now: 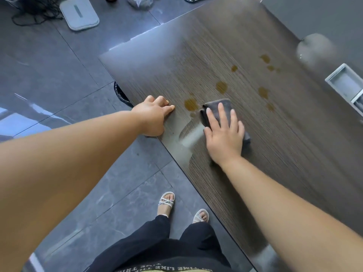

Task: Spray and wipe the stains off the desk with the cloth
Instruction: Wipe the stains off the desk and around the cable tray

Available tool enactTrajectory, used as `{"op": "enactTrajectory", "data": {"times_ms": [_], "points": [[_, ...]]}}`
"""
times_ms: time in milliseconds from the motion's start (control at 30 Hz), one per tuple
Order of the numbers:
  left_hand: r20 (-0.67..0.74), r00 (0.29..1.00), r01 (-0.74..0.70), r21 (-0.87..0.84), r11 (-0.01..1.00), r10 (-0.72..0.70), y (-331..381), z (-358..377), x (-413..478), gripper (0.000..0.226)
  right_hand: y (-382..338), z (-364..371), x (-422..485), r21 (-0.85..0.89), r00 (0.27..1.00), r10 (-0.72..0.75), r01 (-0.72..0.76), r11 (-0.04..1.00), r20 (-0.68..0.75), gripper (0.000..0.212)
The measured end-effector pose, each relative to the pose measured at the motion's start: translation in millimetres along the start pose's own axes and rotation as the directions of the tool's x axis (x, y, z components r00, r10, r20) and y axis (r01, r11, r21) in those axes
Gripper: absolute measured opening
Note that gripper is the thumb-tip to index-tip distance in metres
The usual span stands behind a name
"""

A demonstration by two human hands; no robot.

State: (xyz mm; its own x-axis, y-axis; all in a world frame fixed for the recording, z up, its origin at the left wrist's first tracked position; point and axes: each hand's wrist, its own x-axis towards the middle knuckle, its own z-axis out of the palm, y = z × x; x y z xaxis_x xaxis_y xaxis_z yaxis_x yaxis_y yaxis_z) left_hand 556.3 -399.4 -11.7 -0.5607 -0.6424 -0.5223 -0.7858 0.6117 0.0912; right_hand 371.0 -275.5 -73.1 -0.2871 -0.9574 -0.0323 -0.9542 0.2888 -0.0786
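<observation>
A dark wood-grain desk runs diagonally through the head view. Several brown stains dot its surface, the nearest stain just left of the cloth. My right hand lies flat on a folded grey cloth, pressing it onto the desk. A wet streak shines beside that hand. My left hand rests on the desk's left edge with fingers curled, holding nothing. No spray bottle is in view.
A grey cable box is set into the desk at the right. A blurred pale round object sits at the far right. A dark bin shows under the desk edge. A white pad lies on the tiled floor.
</observation>
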Motion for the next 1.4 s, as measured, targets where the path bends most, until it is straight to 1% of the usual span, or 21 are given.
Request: {"op": "enactTrajectory", "data": {"times_ms": [33,100,200,267,367,433,467,533,633,700,767,833,867,933,1033,1100,1167,1233,1267,1333,1400], "points": [[-0.006,1.0,-0.005,0.02,1.0,0.005,1,2,-1,0.072,-15,2,-13,0.013,0.999,-0.016,0.017,1.0,-0.039,0.053],[-0.013,1.0,-0.011,0.043,0.999,0.011,2,5,-2,0.073,-28,4,-47,0.038,0.963,-0.262,0.264,0.964,-0.06,0.05],[-0.015,1.0,-0.012,0.046,0.999,0.012,0,5,-1,0.073,-1,-1,-51,0.031,0.774,-0.632,0.631,0.775,0.048,0.047],[-0.014,1.0,-0.008,0.035,0.999,0.009,-1,4,-1,0.073,17,-3,-24,-0.003,0.81,-0.586,0.586,0.81,0.025,0.048],[-0.011,1.0,0.004,0.013,1.0,-0.004,-1,4,-1,0.073,15,-5,16,0.031,0.983,-0.183,0.183,0.983,-0.012,0.051],[-0.017,1.0,0.006,-0.015,1.0,-0.006,-1,4,-2,0.074,-13,0,11,0.056,0.999,0.034,-0.032,0.998,-0.036,0.053],[-0.029,1.0,0.008,-0.036,0.999,-0.009,-1,5,-2,0.074,-26,3,0,0.06,0.998,0.014,-0.009,0.998,-0.067,0.052],[-0.065,0.998,0.009,-0.083,0.997,-0.015,-2,7,-2,0.071,-36,7,-30,0.037,0.959,-0.264,0.269,0.962,-0.103,0.049],[-0.109,0.994,-0.001,-0.163,0.987,-0.017,-7,8,1,0.063,-7,2,-39,0.025,0.778,-0.628,0.628,0.778,-0.011,0.045],[-0.11,0.994,-0.011,-0.214,0.977,-0.012,-11,5,3,0.06,10,1,-16,-0.004,0.82,-0.572,0.572,0.82,-0.04,0.046],[-0.106,0.994,-0.003,-0.271,0.963,-0.027,-14,4,3,0.057,6,1,4,0.014,0.956,-0.286,0.288,0.958,-0.067,0.048],[-0.135,0.989,0.023,-0.294,0.955,-0.065,-16,4,3,0.054,-21,4,1,0.041,0.992,-0.057,0.062,0.997,-0.117,0.05],[-0.163,0.982,0.045,-0.286,0.957,-0.094,-16,4,4,0.053,-36,7,-8,0.043,0.989,-0.061,0.067,0.997,-0.134,0.051],[-0.198,0.968,0.103,-0.259,0.96,-0.157,-19,6,4,0.053,-51,10,-32,0.025,0.941,-0.317,0.321,0.947,-0.117,0.049],[-0.166,0.969,0.138,-0.239,0.961,-0.181,-23,9,3,0.055,-29,6,-30,0.014,0.767,-0.641,0.641,0.767,-0.008,0.048],[-0.158,0.975,0.124,-0.191,0.974,-0.155,-25,11,2,0.057,-13,5,-2,-0.013,0.832,-0.553,0.553,0.833,-0.046,0.049],[-0.141,0.979,0.125,-0.17,0.977,-0.15,-25,10,2,0.058,-10,2,24,0.02,0.966,-0.254,0.256,0.967,-0.053,0.051],[-0.12,0.979,0.143,-0.157,0.977,-0.163,-25,9,2,0.06,-29,4,27,0.06,0.998,-0.001,0.005,0.998,-0.067,0.052],[-0.113,0.98,0.145,-0.153,0.978,-0.163,-24,8,3,0.06,-41,6,18,0.051,0.994,0.024,-0.019,0.999,-0.109,0.053],[-0.099,0.982,0.145,-0.141,0.979,-0.16,-23,8,4,0.061,-57,10,-10,0.026,0.978,-0.162,0.167,0.986,-0.131,0.051],[-0.075,0.986,0.14,-0.132,0.981,-0.151,-23,7,6,0.062,-48,10,-26,0.006,0.888,-0.456,0.458,0.889,-0.062,0.049]]}}
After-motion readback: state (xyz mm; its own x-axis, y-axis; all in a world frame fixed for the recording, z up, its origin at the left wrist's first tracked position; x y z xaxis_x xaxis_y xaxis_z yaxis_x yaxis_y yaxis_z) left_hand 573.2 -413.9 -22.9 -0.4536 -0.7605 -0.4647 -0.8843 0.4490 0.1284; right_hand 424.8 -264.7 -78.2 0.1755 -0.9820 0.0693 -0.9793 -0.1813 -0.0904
